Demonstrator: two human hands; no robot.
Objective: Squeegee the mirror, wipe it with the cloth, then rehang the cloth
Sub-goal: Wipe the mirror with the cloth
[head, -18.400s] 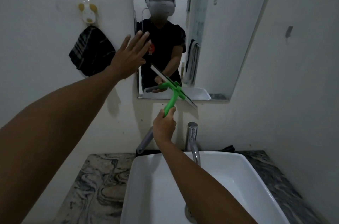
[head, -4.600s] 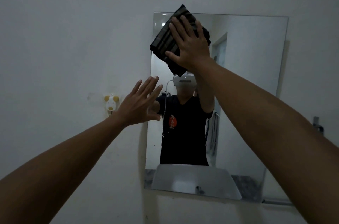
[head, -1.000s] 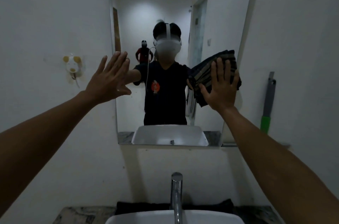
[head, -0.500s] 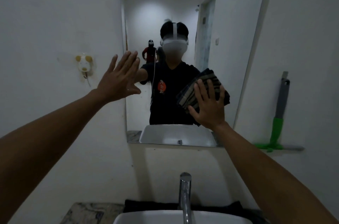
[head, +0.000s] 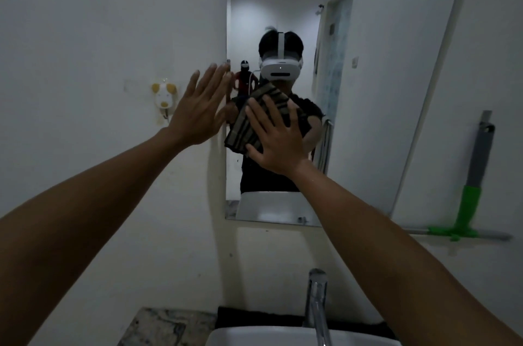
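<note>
The right hand is spread flat with its fingers wide, pressing the folded striped cloth against the mirror. The cloth sits under the palm and fingers and pokes out above and to the left of that hand. Just to the left of it, the left hand is open too, fingers apart, palm flat on the white wall right at the mirror's left edge, as if to lean on it. Both arms reach out long and nearly straight. The cloth is only pressed, not gripped, so I think it could slide out and drop toward the sink below if the hand eases off. It may also leave streaks near the edge if the push is uneven. Further left of the left hand is the little yellow and white hook, bare now, where the cloth should go back. Far off to the right of the right hand, the green squeegee stands on a small ledge against the wall. A shiny tap is below the right arm.
</note>
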